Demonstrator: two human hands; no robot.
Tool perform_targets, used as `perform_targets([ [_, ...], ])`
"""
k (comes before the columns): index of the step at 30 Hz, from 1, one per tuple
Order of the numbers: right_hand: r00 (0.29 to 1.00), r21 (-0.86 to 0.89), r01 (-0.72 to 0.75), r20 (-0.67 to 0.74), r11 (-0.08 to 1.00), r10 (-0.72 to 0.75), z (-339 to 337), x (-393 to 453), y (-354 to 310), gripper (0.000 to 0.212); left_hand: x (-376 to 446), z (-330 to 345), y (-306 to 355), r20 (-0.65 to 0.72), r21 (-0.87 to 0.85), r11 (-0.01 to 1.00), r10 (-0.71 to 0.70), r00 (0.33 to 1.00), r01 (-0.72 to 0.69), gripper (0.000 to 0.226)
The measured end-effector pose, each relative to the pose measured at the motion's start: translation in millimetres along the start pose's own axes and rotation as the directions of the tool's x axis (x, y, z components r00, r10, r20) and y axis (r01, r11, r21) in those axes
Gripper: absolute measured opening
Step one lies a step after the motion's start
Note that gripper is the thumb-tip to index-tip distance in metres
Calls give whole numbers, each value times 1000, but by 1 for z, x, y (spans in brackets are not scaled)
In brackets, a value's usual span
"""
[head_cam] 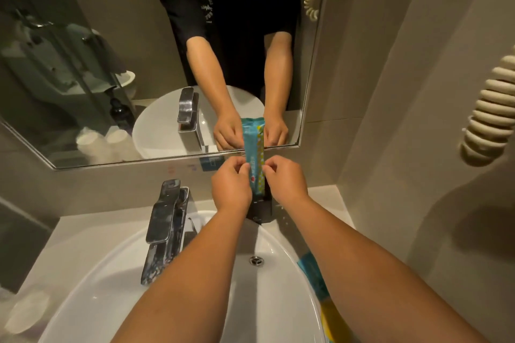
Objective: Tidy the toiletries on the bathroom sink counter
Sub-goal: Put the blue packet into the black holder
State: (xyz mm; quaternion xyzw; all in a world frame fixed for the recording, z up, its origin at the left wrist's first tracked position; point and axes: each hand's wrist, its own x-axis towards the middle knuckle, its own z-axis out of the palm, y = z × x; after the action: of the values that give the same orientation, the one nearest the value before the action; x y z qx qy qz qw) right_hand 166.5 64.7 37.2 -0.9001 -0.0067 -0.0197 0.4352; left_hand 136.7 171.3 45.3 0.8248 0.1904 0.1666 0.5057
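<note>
A long teal packet with a yellow patterned edge (257, 175) stands upright in a dark holder (262, 210) at the back of the counter, against the mirror. My left hand (231, 185) pinches its left edge. My right hand (285, 179) pinches its right edge. Both arms reach over the white basin (111, 278). A second teal and yellow packet (312, 270) lies on the counter to the right of the basin, partly hidden under my right forearm.
A chrome faucet (164, 228) rises at the basin's back left. The drain (255, 260) sits mid-basin. The mirror (111, 64) reflects cups and a dark bottle. A coiled cream cord (487, 114) hangs on the right wall. A pale round object (25, 312) lies at the counter's left.
</note>
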Motion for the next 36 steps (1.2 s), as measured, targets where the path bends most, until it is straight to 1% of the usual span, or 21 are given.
perform_targets([
  [7,994,-83,-67,77,994,73,11,1,19,17,-6,14,-25,34,103,994,-42,999,38,9],
  [13,991,-229,3,130,973,28,11,0,20,18,-6,16,-41,22,181,981,-72,997,66,11],
  [16,990,-282,-16,128,959,54,12,-1,19,20,-5,16,-44,24,214,974,-84,996,77,12],
  [21,991,-284,-31,113,958,66,14,-3,19,20,-5,15,-46,39,238,969,-69,997,57,12],
  [26,992,-233,-21,113,972,49,14,-5,22,10,-6,13,-43,48,256,965,-62,997,47,11],
  [28,995,-220,-8,100,975,31,12,-6,21,10,-9,12,-41,57,275,961,-38,998,21,11],
  [32,998,-221,0,60,975,13,-1,-8,18,13,-14,6,-36,77,325,945,10,997,-35,18],
  [36,999,-238,-6,39,971,16,-24,-17,17,16,-21,-5,-31,55,325,945,11,998,-29,27],
])
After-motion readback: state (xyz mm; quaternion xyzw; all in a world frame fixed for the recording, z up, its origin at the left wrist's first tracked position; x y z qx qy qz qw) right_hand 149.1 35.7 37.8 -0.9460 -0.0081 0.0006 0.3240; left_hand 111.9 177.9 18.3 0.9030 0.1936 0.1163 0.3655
